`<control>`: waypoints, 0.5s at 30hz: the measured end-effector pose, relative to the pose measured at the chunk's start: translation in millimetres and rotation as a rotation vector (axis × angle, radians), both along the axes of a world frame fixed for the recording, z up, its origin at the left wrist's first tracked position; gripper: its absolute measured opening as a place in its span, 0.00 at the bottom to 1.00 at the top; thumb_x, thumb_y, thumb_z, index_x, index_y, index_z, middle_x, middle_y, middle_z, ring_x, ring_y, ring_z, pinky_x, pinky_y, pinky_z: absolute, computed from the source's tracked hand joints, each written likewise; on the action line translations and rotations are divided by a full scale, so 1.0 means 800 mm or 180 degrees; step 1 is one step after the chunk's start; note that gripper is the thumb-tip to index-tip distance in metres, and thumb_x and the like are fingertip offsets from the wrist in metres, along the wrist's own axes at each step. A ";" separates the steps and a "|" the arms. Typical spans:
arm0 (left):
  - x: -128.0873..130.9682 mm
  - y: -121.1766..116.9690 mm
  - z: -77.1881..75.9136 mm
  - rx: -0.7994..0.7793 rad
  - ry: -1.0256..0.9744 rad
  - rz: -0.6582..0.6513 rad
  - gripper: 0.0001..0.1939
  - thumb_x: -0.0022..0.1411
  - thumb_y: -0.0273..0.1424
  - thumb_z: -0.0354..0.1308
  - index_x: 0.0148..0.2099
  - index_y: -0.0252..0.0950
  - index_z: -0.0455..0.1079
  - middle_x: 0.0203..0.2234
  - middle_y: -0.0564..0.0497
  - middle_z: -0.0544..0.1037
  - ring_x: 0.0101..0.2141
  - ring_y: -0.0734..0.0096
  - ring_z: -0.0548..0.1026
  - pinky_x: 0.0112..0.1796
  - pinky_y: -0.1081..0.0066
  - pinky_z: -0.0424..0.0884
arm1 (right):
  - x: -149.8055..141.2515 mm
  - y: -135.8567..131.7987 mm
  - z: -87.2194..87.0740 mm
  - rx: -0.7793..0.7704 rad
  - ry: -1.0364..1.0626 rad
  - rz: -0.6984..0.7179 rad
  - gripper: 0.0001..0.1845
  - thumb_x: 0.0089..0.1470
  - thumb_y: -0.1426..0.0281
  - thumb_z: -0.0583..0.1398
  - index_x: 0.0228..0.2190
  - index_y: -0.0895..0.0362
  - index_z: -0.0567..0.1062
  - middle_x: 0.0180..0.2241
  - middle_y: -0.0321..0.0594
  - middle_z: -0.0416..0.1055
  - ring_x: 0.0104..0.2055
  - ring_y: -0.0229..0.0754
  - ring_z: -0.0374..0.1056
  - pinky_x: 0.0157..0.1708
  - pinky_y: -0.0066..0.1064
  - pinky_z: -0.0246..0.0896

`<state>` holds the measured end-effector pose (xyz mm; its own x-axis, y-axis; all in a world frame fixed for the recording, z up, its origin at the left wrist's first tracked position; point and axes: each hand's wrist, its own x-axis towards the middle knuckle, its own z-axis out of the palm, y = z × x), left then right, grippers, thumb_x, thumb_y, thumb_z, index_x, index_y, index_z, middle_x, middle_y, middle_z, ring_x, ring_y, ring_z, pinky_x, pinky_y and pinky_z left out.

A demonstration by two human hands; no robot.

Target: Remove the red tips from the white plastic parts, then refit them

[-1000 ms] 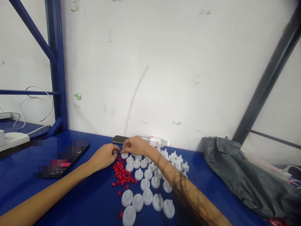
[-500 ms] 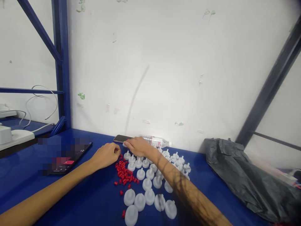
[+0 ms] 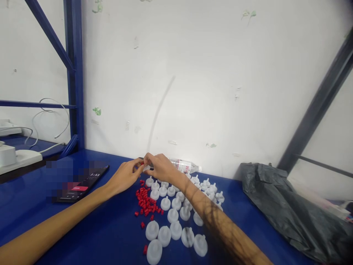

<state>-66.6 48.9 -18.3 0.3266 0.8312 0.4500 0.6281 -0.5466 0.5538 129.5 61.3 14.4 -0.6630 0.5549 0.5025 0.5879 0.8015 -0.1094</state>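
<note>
My left hand (image 3: 127, 176) and my right hand (image 3: 160, 167) meet just above the blue table (image 3: 104, 232), fingertips pinched together. The right hand pinches a small white cap (image 3: 147, 168); the left pinches something tiny at the same spot, perhaps a red piece, too small to be sure. Just below the hands lies a heap of small red pieces (image 3: 146, 202). Several white caps (image 3: 172, 215) stand in rows to its right and toward me.
A phone with a lit screen (image 3: 82, 182) lies left of the hands. A clear plastic bottle (image 3: 184, 166) lies against the white wall. A crumpled black bag (image 3: 286, 209) covers the right side. Blue shelf posts, white cables and a power strip (image 3: 19, 156) are at far left.
The right hand picked a white cap from the back row and lifted it. The left hand rose from the red heap to meet it. The camera shifted slightly.
</note>
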 end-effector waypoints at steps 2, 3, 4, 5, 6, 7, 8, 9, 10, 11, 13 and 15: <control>-0.001 -0.001 0.002 0.0037 0.0010 0.0222 0.19 0.70 0.47 0.49 0.44 0.40 0.74 0.33 0.50 0.83 0.31 0.61 0.78 0.34 0.67 0.66 | 0.000 -0.003 0.002 0.0001 0.0050 0.0010 0.17 0.56 0.74 0.66 0.44 0.52 0.68 0.35 0.32 0.77 0.34 0.40 0.72 0.35 0.28 0.58; -0.002 -0.001 0.003 0.0063 0.0073 0.0350 0.19 0.70 0.47 0.49 0.41 0.39 0.73 0.32 0.49 0.82 0.31 0.61 0.78 0.33 0.67 0.64 | -0.001 -0.004 0.003 -0.0002 0.0065 0.0024 0.16 0.57 0.74 0.65 0.44 0.52 0.67 0.36 0.32 0.76 0.34 0.40 0.72 0.34 0.28 0.57; -0.002 -0.002 0.004 0.0087 0.0171 0.0454 0.19 0.70 0.47 0.49 0.39 0.39 0.72 0.31 0.49 0.82 0.30 0.60 0.78 0.32 0.66 0.63 | -0.001 -0.005 0.004 -0.0006 0.0075 0.0044 0.15 0.58 0.74 0.64 0.44 0.52 0.67 0.36 0.33 0.76 0.34 0.40 0.71 0.34 0.28 0.57; -0.002 -0.003 0.004 0.0107 0.0283 0.0509 0.20 0.71 0.46 0.47 0.37 0.39 0.71 0.30 0.49 0.81 0.30 0.60 0.77 0.31 0.67 0.61 | -0.001 -0.006 0.005 -0.0014 0.0079 0.0067 0.15 0.59 0.74 0.63 0.45 0.51 0.66 0.38 0.33 0.76 0.35 0.40 0.72 0.35 0.28 0.58; -0.001 -0.004 0.005 0.0118 0.0384 0.0513 0.20 0.72 0.46 0.46 0.37 0.39 0.71 0.29 0.49 0.81 0.29 0.61 0.76 0.30 0.67 0.60 | -0.001 -0.007 0.005 -0.0024 0.0079 0.0091 0.14 0.59 0.75 0.62 0.45 0.51 0.66 0.39 0.34 0.76 0.37 0.40 0.72 0.36 0.28 0.59; -0.001 -0.005 0.005 0.0109 0.0456 0.0474 0.20 0.73 0.45 0.44 0.38 0.39 0.70 0.29 0.49 0.80 0.29 0.61 0.75 0.30 0.67 0.59 | -0.001 -0.007 0.005 -0.0037 0.0072 0.0115 0.14 0.60 0.75 0.62 0.45 0.51 0.66 0.41 0.35 0.76 0.39 0.41 0.73 0.38 0.28 0.60; 0.000 -0.006 0.005 0.0070 0.0491 0.0420 0.21 0.73 0.45 0.42 0.39 0.39 0.70 0.29 0.49 0.80 0.29 0.61 0.75 0.30 0.67 0.59 | -0.001 -0.008 0.004 -0.0055 0.0058 0.0142 0.14 0.60 0.75 0.62 0.46 0.51 0.66 0.43 0.36 0.77 0.41 0.41 0.74 0.39 0.28 0.61; 0.001 -0.006 0.005 0.0009 0.0496 0.0369 0.21 0.74 0.45 0.41 0.42 0.39 0.71 0.29 0.49 0.80 0.29 0.60 0.75 0.30 0.67 0.59 | 0.000 -0.008 0.003 -0.0077 0.0035 0.0169 0.15 0.60 0.74 0.62 0.47 0.51 0.66 0.44 0.37 0.77 0.44 0.42 0.74 0.41 0.29 0.62; 0.001 -0.006 0.004 -0.0054 0.0496 0.0327 0.22 0.74 0.45 0.40 0.45 0.39 0.71 0.30 0.49 0.80 0.30 0.60 0.75 0.30 0.67 0.60 | 0.000 -0.008 0.002 -0.0101 0.0008 0.0192 0.17 0.60 0.74 0.63 0.48 0.51 0.66 0.45 0.37 0.77 0.45 0.42 0.74 0.42 0.29 0.63; 0.002 -0.006 0.005 -0.0105 0.0503 0.0302 0.22 0.74 0.44 0.39 0.48 0.39 0.71 0.31 0.49 0.80 0.31 0.60 0.76 0.31 0.67 0.60 | 0.000 -0.008 0.002 -0.0122 -0.0020 0.0206 0.18 0.61 0.74 0.63 0.50 0.50 0.65 0.46 0.37 0.78 0.47 0.42 0.75 0.43 0.29 0.63; 0.002 -0.005 0.005 -0.0151 0.0551 0.0274 0.22 0.74 0.42 0.38 0.49 0.40 0.72 0.34 0.49 0.81 0.34 0.59 0.77 0.33 0.66 0.61 | 0.001 -0.007 0.002 -0.0145 -0.0077 0.0198 0.21 0.62 0.73 0.64 0.53 0.50 0.65 0.46 0.36 0.79 0.47 0.42 0.75 0.43 0.29 0.64; 0.003 -0.003 0.005 -0.0152 0.0645 0.0265 0.22 0.73 0.41 0.39 0.44 0.39 0.73 0.33 0.47 0.80 0.35 0.58 0.77 0.35 0.65 0.62 | 0.001 -0.007 0.003 -0.0126 -0.0145 0.0152 0.20 0.62 0.74 0.63 0.53 0.51 0.65 0.45 0.37 0.79 0.46 0.42 0.75 0.44 0.30 0.64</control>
<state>-64.5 46.5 -14.4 0.3358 0.8778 0.3417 0.7710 -0.4645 0.4356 130.5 56.0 16.8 -0.7107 0.5411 0.4495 0.5543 0.8242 -0.1157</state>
